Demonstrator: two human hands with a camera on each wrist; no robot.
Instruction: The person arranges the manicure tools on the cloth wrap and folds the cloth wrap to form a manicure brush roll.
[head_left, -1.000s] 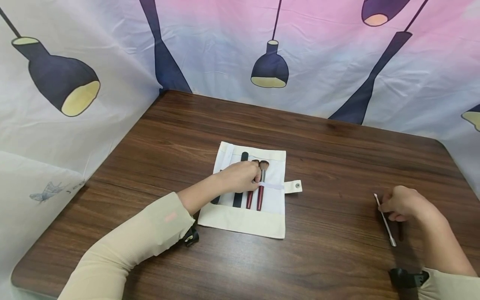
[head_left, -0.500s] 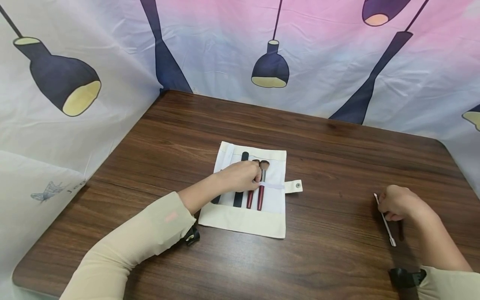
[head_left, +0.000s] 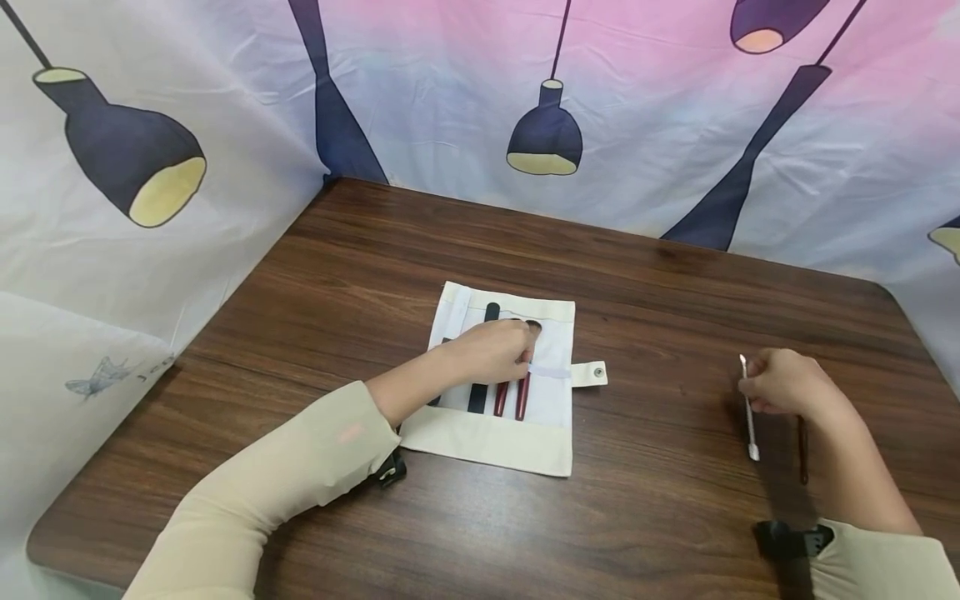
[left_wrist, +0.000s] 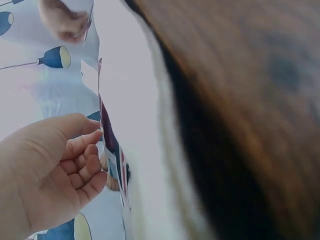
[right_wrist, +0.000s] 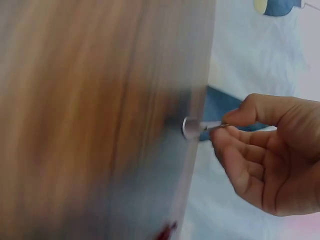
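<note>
Right grip [head_left: 786,383] pinched a cuticle pusher [head_left: 751,427], left grip [head_left: 495,351] the elastic band [head_left: 551,372], apparently the pickup step, next likely calling for careful threading.

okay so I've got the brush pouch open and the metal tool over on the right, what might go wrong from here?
The metal tool might slip or swing, as the right grip only pinches it near one end. The red stick lies near that grip and could get bumped. The left grip is right over the brushes, so it might nudge one askew.
</note>
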